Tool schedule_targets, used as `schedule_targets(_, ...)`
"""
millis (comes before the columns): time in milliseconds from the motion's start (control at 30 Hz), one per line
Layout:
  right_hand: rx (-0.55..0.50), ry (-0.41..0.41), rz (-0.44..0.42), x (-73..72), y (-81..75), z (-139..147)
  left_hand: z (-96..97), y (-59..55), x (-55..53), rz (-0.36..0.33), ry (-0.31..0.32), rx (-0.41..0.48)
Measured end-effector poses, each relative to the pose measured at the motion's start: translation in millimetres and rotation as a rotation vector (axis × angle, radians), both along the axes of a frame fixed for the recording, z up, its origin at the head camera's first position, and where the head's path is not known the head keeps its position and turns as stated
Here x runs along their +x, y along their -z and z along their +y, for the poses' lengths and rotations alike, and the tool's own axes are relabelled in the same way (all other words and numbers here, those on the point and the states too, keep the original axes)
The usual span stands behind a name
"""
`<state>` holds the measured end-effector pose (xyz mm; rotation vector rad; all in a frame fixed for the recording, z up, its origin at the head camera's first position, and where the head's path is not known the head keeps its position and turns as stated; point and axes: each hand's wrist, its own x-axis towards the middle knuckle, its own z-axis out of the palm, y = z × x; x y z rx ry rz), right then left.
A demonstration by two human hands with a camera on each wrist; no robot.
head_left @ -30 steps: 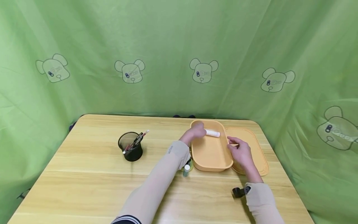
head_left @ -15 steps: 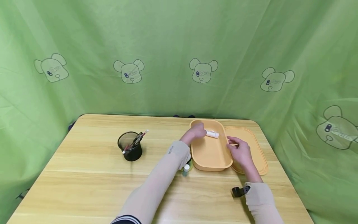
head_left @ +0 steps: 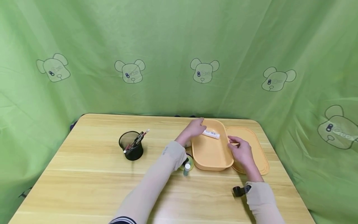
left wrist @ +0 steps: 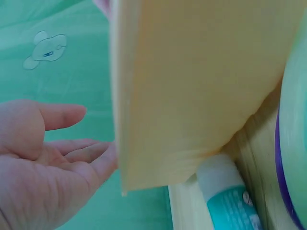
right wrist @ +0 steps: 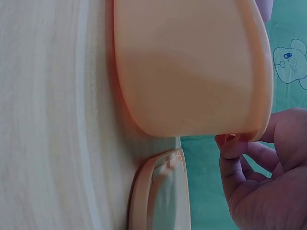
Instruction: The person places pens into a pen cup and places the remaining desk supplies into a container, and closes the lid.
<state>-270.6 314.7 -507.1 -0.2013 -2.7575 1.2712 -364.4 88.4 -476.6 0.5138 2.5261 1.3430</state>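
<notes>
A peach-coloured open box [head_left: 212, 152] stands at the table's right side. Inside it, near the far end, lies a white tube [head_left: 211, 134] with printing on it. My left hand [head_left: 195, 127] is at the box's far left rim with nothing in its grasp; in the left wrist view its fingers [left wrist: 79, 165] are loosely extended beside the box wall [left wrist: 201, 86]. My right hand [head_left: 241, 152] pinches the box's right rim between thumb and fingers, as the right wrist view shows. A teal stick with a white cap [head_left: 186, 169] is left of the box.
A peach lid [head_left: 255, 152] lies flat to the right, partly behind my right hand. Next to the capped stick is a light green round object [head_left: 191, 161]. A black mesh pen holder [head_left: 133, 153] with several pens stands left. Green curtain [head_left: 167, 93] hangs behind the table.
My left hand has let go of the white tube and drawn back leftward to the rim. The tube stays in the box, slightly shifted. My right hand keeps its place on the rim.
</notes>
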Motion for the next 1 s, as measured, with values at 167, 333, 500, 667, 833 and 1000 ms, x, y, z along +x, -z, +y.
schedule_targets(167, -0.007, -0.005, -0.003, -0.4, -1.1, -1, -20.8, 1.0, -0.2, 0.032, -0.005, 0.139)
schedule_targets(333, -0.006, -0.005, -0.016, -0.2, -1.6, -1, -42.5, 7.5, 3.6, 0.046, -0.029, 0.212)
schedule_targets(500, -0.007, -0.006, -0.013, 0.0, -0.9, -2, -65.7, 14.2, 15.3, 0.037, -0.051, 0.19)
schedule_targets(667, 0.001, -0.003, -0.008, 1.0, -0.7, -1, -85.0, 22.7, 25.0, 0.011, -0.087, 0.143)
schedule_targets(833, 0.004, -0.002, -0.01, 0.7, 1.4, -1, -99.6, 31.2, 32.9, -0.03, -0.063, 0.109)
schedule_targets(1000, 0.008, -0.003, -0.009, 0.3, 3.8, 0, -109.0, 38.4, 41.7, -0.068, -0.039, 0.066)
